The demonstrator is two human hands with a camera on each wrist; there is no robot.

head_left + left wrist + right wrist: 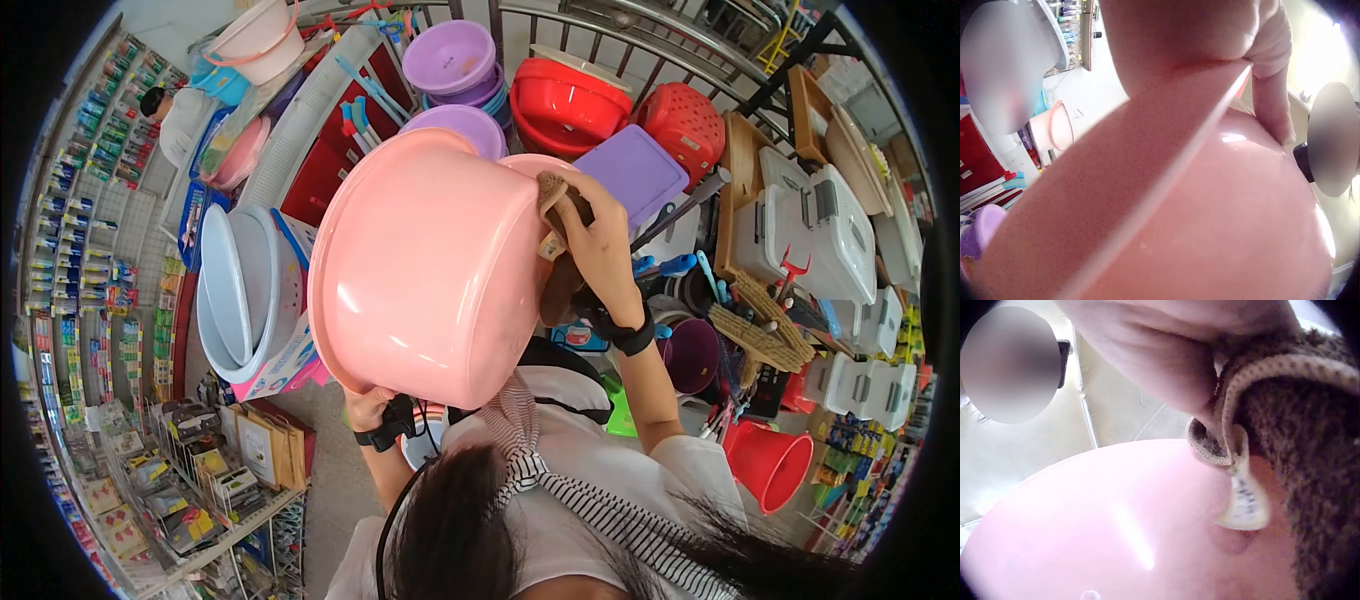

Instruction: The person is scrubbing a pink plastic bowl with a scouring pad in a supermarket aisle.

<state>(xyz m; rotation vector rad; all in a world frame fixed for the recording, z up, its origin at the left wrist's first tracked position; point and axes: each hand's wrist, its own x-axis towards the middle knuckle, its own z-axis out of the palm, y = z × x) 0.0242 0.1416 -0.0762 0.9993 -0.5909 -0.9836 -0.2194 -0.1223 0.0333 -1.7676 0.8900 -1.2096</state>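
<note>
A large glossy pink basin [425, 270] is held up on its side in front of my chest, its rim toward the left. My left hand [368, 408] grips that rim at the lower edge; in the left wrist view the hand [1204, 37] wraps over the rim [1175, 159]. On the other side, my right hand [602, 240] holds a brown fuzzy cloth [562, 195] against the basin's outer bottom. The right wrist view shows the cloth's [1322, 462] tan stitched edge and a small white label [1247, 506] over the pink surface.
Pale blue tubs [240, 290] stand at the left, purple basins [448, 55] and red basins [570, 100] behind. Clear storage boxes [825, 230] and brushes [755, 340] crowd the right. A red bucket [768, 465] is near my right elbow. Shelves of small goods [185, 490] stand lower left.
</note>
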